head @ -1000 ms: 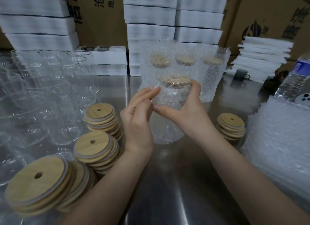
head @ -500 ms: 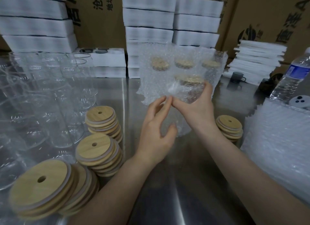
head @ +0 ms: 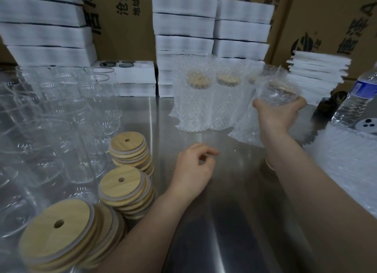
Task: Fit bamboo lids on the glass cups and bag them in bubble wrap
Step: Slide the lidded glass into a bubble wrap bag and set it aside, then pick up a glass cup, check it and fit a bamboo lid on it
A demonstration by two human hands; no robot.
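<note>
Bagged cup (head: 276,93), gripped in R hand (head: 279,114), to be set upright beside wrapped row (head: 204,103) w/o knocking it; L hand (head: 192,168) loosely curled, empty.

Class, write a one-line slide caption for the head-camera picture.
Right hand holds a wrapped cup beside the other wrapped cups; left hand hovers empty near the lid stacks.

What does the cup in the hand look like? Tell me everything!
The cup is clear glass inside a bubble-wrap bag, whose loose top sticks up. A bamboo lid shows faintly through the wrap. The right hand grips the cup round its lower part, by the right end of the row of bagged cups. It looks blurred.
</note>
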